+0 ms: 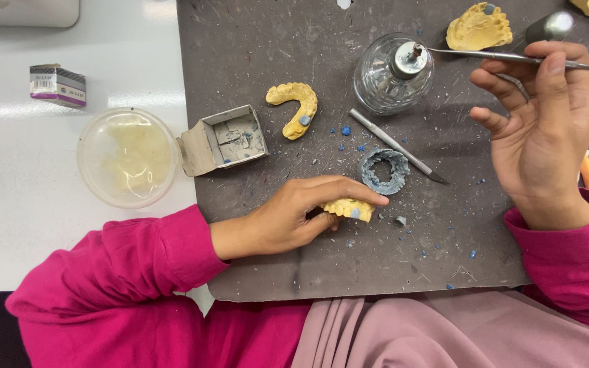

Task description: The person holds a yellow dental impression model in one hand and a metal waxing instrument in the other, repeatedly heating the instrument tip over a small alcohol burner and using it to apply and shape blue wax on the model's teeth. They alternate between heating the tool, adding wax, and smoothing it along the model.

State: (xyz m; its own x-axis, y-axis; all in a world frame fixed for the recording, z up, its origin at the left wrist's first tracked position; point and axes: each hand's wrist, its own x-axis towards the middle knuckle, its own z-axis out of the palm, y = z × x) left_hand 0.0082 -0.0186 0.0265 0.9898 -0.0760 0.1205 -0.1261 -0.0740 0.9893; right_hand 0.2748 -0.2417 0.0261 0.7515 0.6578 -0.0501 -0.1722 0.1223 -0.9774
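White tabletop (49, 225) under glare, dark grey work mat (253, 54) scuffed and speckled with crumbs

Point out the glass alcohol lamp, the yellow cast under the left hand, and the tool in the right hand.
glass alcohol lamp (380, 85), head view, on its glass bowl.
yellow cast (349, 208), head view, on its exposed teeth.
thin metal tool (482, 55), head view, mid-shaft.

A white table (22, 225) carries a dark grey mat (267, 41), a round plastic tub (128, 157) and a small box (57, 84)

A round clear plastic container (127, 157) sits on the white counter (8, 191) at nine o'clock, beside an open grey cardboard box (223, 140); a small printed box (58, 85) lies at ten o'clock.
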